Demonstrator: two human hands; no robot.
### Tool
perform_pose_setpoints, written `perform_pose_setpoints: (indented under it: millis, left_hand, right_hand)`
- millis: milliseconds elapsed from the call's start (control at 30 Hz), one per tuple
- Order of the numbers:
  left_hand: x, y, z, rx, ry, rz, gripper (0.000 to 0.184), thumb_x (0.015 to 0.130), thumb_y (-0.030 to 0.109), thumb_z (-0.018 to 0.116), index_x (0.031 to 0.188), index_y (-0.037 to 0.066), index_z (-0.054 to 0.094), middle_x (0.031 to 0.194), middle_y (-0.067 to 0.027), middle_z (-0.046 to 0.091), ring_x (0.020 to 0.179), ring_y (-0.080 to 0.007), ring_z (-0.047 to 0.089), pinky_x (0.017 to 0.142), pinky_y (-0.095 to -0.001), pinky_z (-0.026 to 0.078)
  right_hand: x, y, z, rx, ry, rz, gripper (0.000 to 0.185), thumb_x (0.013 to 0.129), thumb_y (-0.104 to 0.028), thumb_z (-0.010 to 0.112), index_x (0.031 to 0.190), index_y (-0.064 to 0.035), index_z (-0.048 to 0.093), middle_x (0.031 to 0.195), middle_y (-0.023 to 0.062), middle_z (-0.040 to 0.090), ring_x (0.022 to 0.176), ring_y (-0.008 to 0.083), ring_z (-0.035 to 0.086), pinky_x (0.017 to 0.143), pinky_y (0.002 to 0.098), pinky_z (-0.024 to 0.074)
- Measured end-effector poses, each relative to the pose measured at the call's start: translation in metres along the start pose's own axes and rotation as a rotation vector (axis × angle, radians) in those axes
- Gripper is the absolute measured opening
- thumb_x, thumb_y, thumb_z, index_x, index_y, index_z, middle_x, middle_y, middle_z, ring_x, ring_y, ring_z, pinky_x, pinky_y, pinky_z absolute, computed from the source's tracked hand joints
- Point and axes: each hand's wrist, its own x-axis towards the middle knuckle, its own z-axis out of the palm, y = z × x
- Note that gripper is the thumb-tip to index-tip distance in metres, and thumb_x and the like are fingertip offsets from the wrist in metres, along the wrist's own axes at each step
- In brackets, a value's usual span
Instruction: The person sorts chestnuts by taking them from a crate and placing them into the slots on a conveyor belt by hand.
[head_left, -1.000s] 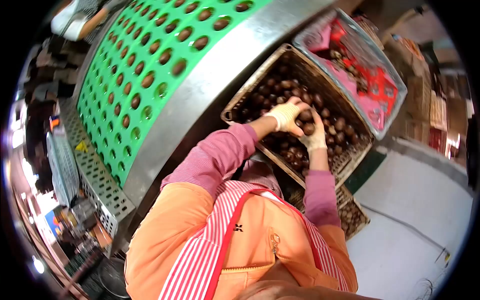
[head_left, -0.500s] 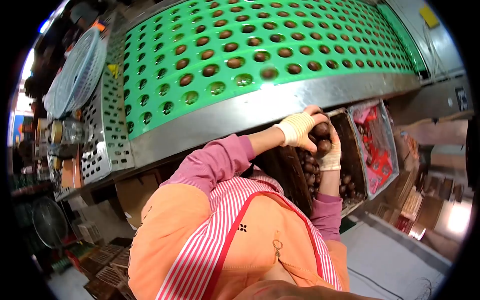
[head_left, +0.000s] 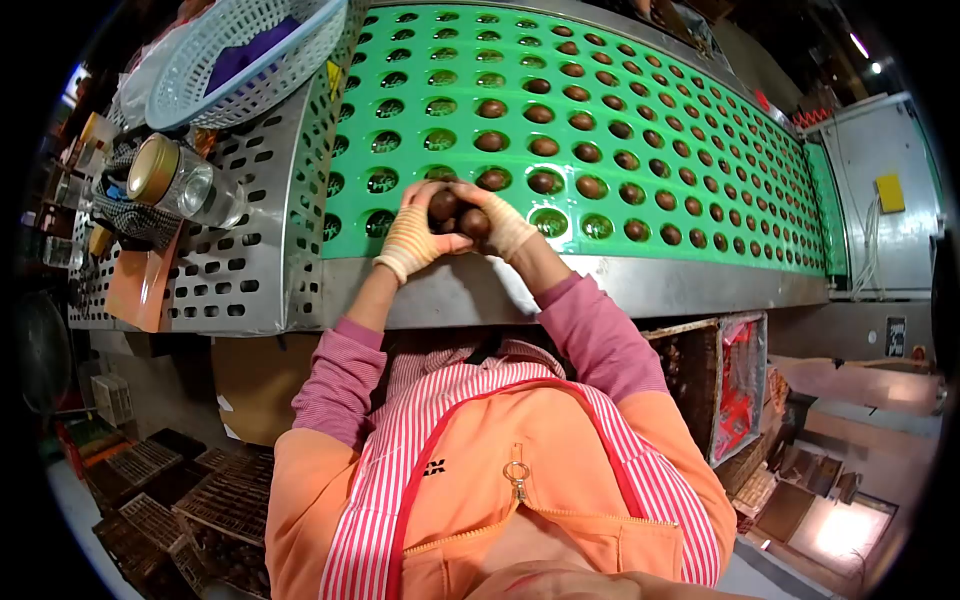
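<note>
Several smooth, dark brown, rounded balls are cupped between my two hands, over the near edge of a green cupped tray. My left hand, in a pale striped fingerless glove, curls around them from the left. From the right, my right hand, gloved the same way, closes against them. The fingers partly hide how many balls there are. Similar brown balls sit one to a cup across the tray's middle and right. The cups at the left, and two just right of my right hand, hold no ball.
A steel ledge runs along the tray's near side. To the left, a perforated metal shelf carries a lidded glass jar and a pale blue basket. A dark bin and a crate with red packets stand at right.
Both hands have moved left, from above the bin of brown balls to the tray's near edge, with balls held between them. The view has swung left too.
</note>
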Motion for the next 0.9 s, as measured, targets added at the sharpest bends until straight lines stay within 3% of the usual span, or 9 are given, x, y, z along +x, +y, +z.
perform_pose_setpoints:
  millis: [100,167,267,300,500,600,667,767,900]
  left_hand:
    - [-0.009,-0.056,-0.014,-0.134,0.014,-0.164,0.079,0.067,0.032,0.085,0.132,0.011,0.046,0.135,-0.0153,0.042,0.119,-0.0313,0.049,0.106,-0.0409,0.041]
    - [-0.013,-0.031,-0.039,-0.582,-0.028,-0.535,0.070,0.073,0.032,0.081,0.131,0.011,0.047,0.128,-0.0121,0.047,0.113,-0.0265,0.053,0.091,-0.0399,0.052]
    - [-0.008,-0.082,-0.027,-0.514,0.154,-0.243,0.061,0.078,0.033,0.077,0.128,0.012,0.049,0.116,-0.0076,0.053,0.101,-0.0233,0.057,0.066,-0.0366,0.056]
    - [-0.007,-0.068,-0.035,-0.761,0.230,-0.414,0.054,0.080,0.035,0.075,0.124,0.012,0.052,0.103,-0.0043,0.057,0.088,-0.0222,0.061,0.049,-0.0318,0.051]
    - [0.030,-0.083,-0.055,-1.256,0.303,-0.614,0.044,0.082,0.034,0.073,0.113,0.012,0.051,0.092,-0.0032,0.060,0.070,-0.0213,0.064,0.050,-0.0318,0.048]
    - [0.036,-0.078,-0.058,-1.059,0.310,-0.729,0.039,0.081,0.028,0.075,0.110,0.008,0.057,0.096,-0.0068,0.065,0.074,-0.0226,0.066,0.056,-0.0366,0.051]
    - [0.047,-0.077,-0.065,-0.509,0.350,-0.620,0.040,0.079,0.025,0.075,0.111,0.008,0.060,0.098,-0.0098,0.065,0.081,-0.0252,0.066,0.067,-0.0384,0.053]
    - [0.078,-0.057,-0.079,0.241,0.314,-0.364,0.056,0.074,0.023,0.075,0.126,0.012,0.057,0.116,-0.0143,0.061,0.101,-0.0322,0.062,0.087,-0.0400,0.050]
    - [0.131,-0.069,-0.081,0.528,-0.072,-0.493,0.053,0.083,0.033,0.070,0.131,0.018,0.054,0.129,-0.0152,0.052,0.109,-0.0357,0.058,0.091,-0.0448,0.048]
  right_hand:
    - [0.035,0.001,0.019,-0.206,0.137,0.025,0.043,0.086,-0.028,0.069,0.123,-0.0107,0.055,0.108,0.0068,0.062,0.090,0.0205,0.061,0.073,0.0346,0.0542]
    - [0.035,-0.003,0.037,-0.348,0.229,-0.021,0.047,0.082,-0.026,0.072,0.124,-0.0099,0.056,0.108,0.0061,0.063,0.093,0.0200,0.060,0.073,0.0360,0.0531]
    - [0.053,0.000,0.022,-0.676,0.294,-0.208,0.055,0.077,-0.026,0.076,0.126,-0.0084,0.055,0.107,0.0056,0.064,0.086,0.0189,0.061,0.066,0.0348,0.0527]
    - [0.056,-0.007,0.022,-0.764,0.312,-0.238,0.058,0.076,-0.026,0.076,0.126,-0.0074,0.055,0.108,0.0055,0.064,0.085,0.0185,0.061,0.065,0.0345,0.0525]
    - [0.088,-0.058,0.023,-0.560,0.191,-0.310,0.060,0.079,-0.026,0.074,0.129,-0.0052,0.051,0.108,0.0070,0.064,0.080,0.0211,0.064,0.063,0.0365,0.0529]
    - [0.110,-0.084,0.017,-0.686,0.269,-0.190,0.058,0.079,-0.024,0.074,0.128,-0.0045,0.050,0.109,0.0087,0.066,0.075,0.0220,0.066,0.060,0.0329,0.0523]
    - [0.127,-0.100,0.003,-0.825,0.320,-0.199,0.059,0.077,-0.023,0.076,0.126,-0.0025,0.051,0.106,0.0085,0.067,0.071,0.0214,0.066,0.055,0.0311,0.0508]
    - [0.172,-0.113,-0.023,-1.466,0.470,-0.778,0.053,0.074,-0.019,0.075,0.122,-0.0067,0.057,0.110,0.0125,0.066,0.090,0.0323,0.064,0.075,0.0412,0.0536]
    - [0.175,-0.135,-0.011,-2.175,0.254,-0.730,0.046,0.079,-0.021,0.072,0.123,-0.0161,0.059,0.123,0.0126,0.059,0.106,0.0388,0.056,0.090,0.0477,0.0487]
